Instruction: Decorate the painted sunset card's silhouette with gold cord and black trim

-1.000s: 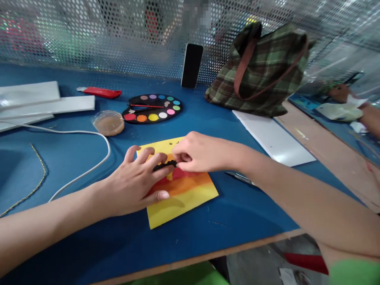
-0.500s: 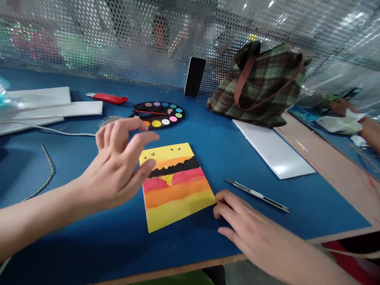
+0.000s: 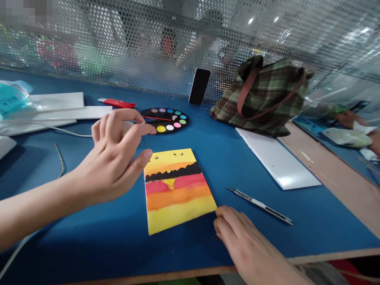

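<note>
A small painted card (image 3: 175, 190) lies flat on the blue table (image 3: 231, 158); it shows a yellow sky with tiny black birds, a black treeline and red, orange and yellow bands. My left hand (image 3: 114, 158) hovers above the table just left of the card, fingers curled and apart, holding nothing. My right hand (image 3: 243, 243) rests on the table by the card's near right corner, fingers lying flat and its fingertips close to that corner. A slim metal craft knife (image 3: 259, 205) lies on the table to the right of the card.
Behind the card sit a round paint palette (image 3: 166, 120) with a brush, a red cutter (image 3: 117, 103), an upright phone (image 3: 199, 86) against the perforated screen and a plaid bag (image 3: 267, 97). White boards (image 3: 276, 160) lie right and far left. A white cable (image 3: 69, 132) runs left. Another person's hand (image 3: 350, 118) works far right.
Both hands left the card, where the right was pinching at the treeline. The left lifted up to the left; the right dropped to the table beside the card's near right corner.
</note>
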Motion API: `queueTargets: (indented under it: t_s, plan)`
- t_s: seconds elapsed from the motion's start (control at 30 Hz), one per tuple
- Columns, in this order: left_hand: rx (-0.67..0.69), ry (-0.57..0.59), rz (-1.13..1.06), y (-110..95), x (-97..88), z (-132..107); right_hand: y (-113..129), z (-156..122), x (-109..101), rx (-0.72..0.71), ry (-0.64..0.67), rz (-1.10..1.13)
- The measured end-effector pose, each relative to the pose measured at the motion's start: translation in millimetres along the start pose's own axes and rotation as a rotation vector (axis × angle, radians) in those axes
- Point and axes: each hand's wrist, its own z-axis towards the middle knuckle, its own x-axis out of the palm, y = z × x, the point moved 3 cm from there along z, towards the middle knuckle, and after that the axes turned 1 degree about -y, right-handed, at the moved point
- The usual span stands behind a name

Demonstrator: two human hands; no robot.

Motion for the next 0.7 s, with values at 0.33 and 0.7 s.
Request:
queueTargets:
  t_s: [0.33,0.7]
  plan:
    - [0.204,0.279,-0.029,-7,21.4,-7,-10,17,-6,0.069,0.114,0.205]
    - [0.260,0.567,-0.155,-13,43.2,-21,-41,99,11,0.072,0.157,0.537]
